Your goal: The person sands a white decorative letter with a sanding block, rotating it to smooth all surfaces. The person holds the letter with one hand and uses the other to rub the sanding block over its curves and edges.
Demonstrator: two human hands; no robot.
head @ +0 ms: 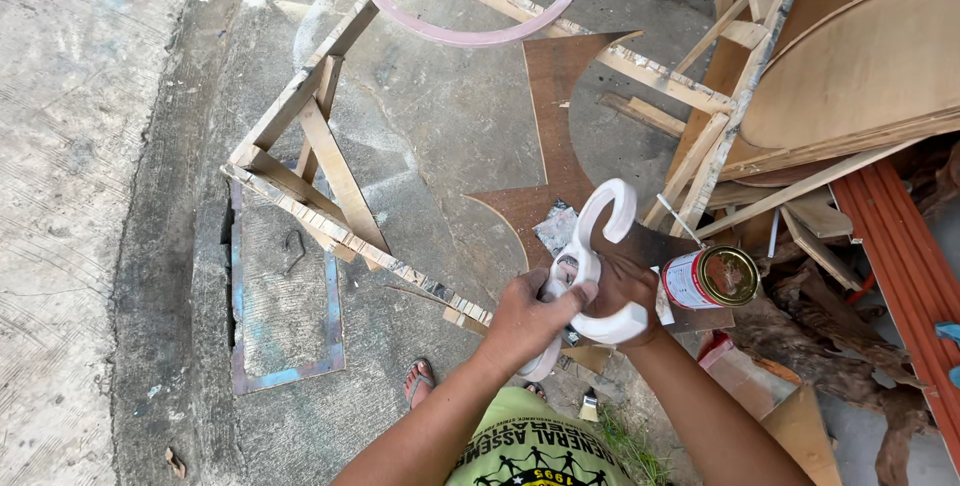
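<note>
Both grips closed on white curved scroll piece (598, 266): left hand (527, 318) below, right hand (622, 291) mid-curve; best held steady, clear of the open can (712, 277) beside.

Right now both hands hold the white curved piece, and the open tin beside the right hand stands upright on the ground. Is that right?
Not quite. In the head view the open tin lies tipped on its side, its gold mouth facing the camera. The rest holds: the left hand and the right hand both hold the white curved piece.

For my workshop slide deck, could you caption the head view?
Both hands, left hand and right hand, grip a white curled ornament above a wooden frame, beside an open tin can.
</note>
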